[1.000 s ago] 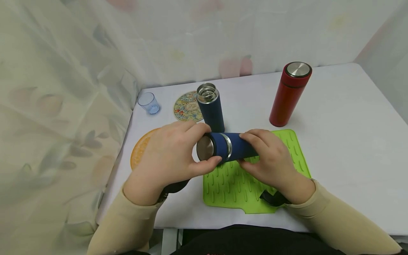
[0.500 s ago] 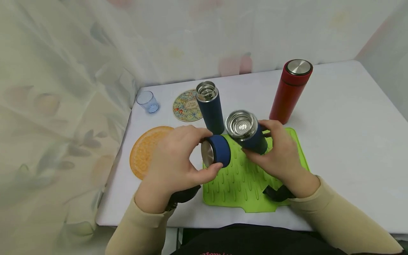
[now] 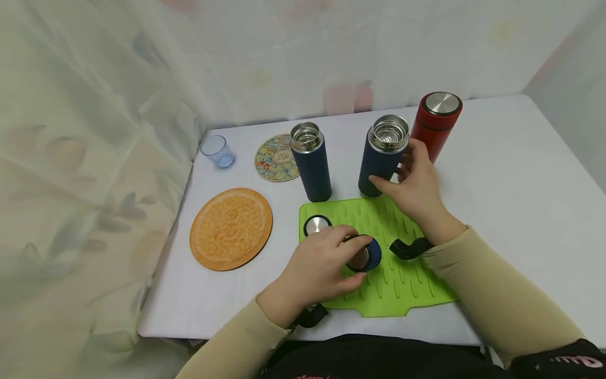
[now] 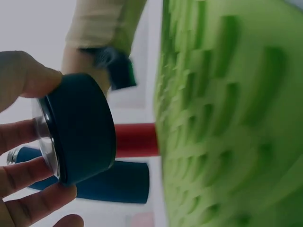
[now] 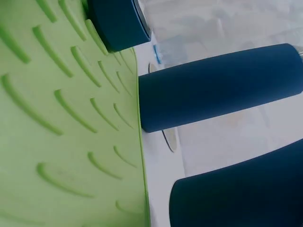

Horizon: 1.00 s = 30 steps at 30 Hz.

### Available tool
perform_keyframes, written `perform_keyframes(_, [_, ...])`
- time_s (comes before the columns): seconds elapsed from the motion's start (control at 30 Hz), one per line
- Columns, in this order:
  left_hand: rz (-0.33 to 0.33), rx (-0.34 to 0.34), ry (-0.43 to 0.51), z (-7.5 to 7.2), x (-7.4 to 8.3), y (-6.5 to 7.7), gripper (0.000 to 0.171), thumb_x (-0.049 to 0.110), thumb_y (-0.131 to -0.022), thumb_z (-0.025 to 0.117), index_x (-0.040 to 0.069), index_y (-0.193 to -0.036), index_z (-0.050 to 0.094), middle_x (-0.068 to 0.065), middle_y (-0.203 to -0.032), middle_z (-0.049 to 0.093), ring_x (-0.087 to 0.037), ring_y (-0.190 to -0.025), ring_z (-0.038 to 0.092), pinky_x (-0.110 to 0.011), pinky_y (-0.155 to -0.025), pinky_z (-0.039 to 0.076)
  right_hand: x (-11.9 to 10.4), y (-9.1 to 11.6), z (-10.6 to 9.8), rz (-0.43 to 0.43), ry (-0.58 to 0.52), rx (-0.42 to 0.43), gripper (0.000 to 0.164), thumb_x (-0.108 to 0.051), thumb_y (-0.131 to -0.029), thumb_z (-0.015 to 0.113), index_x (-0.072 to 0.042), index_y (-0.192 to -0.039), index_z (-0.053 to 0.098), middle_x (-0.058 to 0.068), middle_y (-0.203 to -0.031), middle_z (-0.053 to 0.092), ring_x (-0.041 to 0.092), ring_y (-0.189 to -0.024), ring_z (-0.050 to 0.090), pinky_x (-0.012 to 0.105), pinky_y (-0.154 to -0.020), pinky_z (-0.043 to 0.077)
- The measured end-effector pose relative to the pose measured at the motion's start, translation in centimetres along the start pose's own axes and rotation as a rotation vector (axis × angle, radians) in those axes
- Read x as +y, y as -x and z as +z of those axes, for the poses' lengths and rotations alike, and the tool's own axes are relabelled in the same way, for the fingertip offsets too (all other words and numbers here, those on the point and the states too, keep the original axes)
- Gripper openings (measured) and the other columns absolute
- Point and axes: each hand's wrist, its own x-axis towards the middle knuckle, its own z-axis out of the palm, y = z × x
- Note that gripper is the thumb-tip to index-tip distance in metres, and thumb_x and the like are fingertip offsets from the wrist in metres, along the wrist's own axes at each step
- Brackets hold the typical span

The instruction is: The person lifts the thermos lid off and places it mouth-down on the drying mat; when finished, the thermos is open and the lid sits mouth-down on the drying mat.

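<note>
My left hand (image 3: 314,266) pinches a blue flask lid (image 3: 374,256) with a steel top, tilted just above the green mat (image 3: 397,287). In the left wrist view the thumb and fingers sit around that lid (image 4: 83,127). My right hand (image 3: 421,192) grips an uncapped dark blue thermos flask (image 3: 379,169), upright behind the mat, its mouth showing a strainer. Whether its base touches the table I cannot tell. Another uncapped blue flask (image 3: 313,171) stands to its left. A second lid (image 3: 316,225) lies on the mat's back left corner, partly behind my left hand.
A capped red thermos (image 3: 437,121) stands behind my right hand. To the left are an orange round mat (image 3: 231,229), a patterned round coaster (image 3: 276,158) and a blue glass (image 3: 219,152). A curtain hangs behind the table's back edge.
The lid and flask have come apart. My right hand has moved the flask back, off the mat, and upright. My left hand has carried the lid right and down towards the mat.
</note>
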Motion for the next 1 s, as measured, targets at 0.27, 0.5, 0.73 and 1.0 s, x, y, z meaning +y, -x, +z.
perform_keyframes(0.27, [-0.025, -0.091, 0.016, 2.1, 0.2, 0.0, 0.055, 0.036, -0.082, 0.076, 0.022, -0.134, 0.064, -0.001, -0.121, 0.061, -0.017, -0.104, 0.062, -0.032, -0.092, 0.053, 1.0, -1.8, 1.2, 0.089, 0.02, -0.055, 0.082, -0.016, -0.079, 0.087, -0.011, -0.144, 0.038, 0.01, -0.136, 0.053, 0.027, -0.126, 0.058, 0.047, -0.106, 0.048])
perform_keyframes(0.5, [-0.049, -0.141, -0.03, 2.6, 0.3, 0.0, 0.057, 0.04, -0.083, 0.077, 0.023, -0.136, 0.063, 0.0, -0.123, 0.06, -0.017, -0.105, 0.062, -0.033, -0.092, 0.053, 1.3, -1.9, 1.9, 0.107, 0.05, -0.096, 0.084, -0.021, -0.081, 0.086, -0.012, -0.148, 0.035, 0.011, -0.142, 0.05, 0.03, -0.129, 0.056, 0.05, -0.107, 0.047])
perform_keyframes(0.73, [-0.083, -0.175, -0.058, 2.8, 0.3, -0.3, 0.058, 0.042, -0.084, 0.075, 0.023, -0.137, 0.062, 0.0, -0.123, 0.059, -0.017, -0.104, 0.06, -0.034, -0.091, 0.053, 1.7, -2.1, 2.0, 0.111, 0.086, -0.102, 0.086, -0.023, -0.083, 0.085, -0.013, -0.151, 0.033, 0.013, -0.145, 0.049, 0.032, -0.129, 0.057, 0.052, -0.105, 0.048])
perform_keyframes(1.0, [-0.125, -0.199, -0.071, 2.8, 0.2, -0.4, 0.058, 0.042, -0.082, 0.075, 0.023, -0.136, 0.062, 0.001, -0.12, 0.059, -0.017, -0.099, 0.059, -0.035, -0.084, 0.054, 1.8, -1.8, 1.5, 0.113, 0.109, -0.105, 0.085, -0.028, -0.085, 0.083, -0.016, -0.152, 0.033, 0.013, -0.145, 0.05, 0.033, -0.127, 0.058, 0.053, -0.102, 0.05])
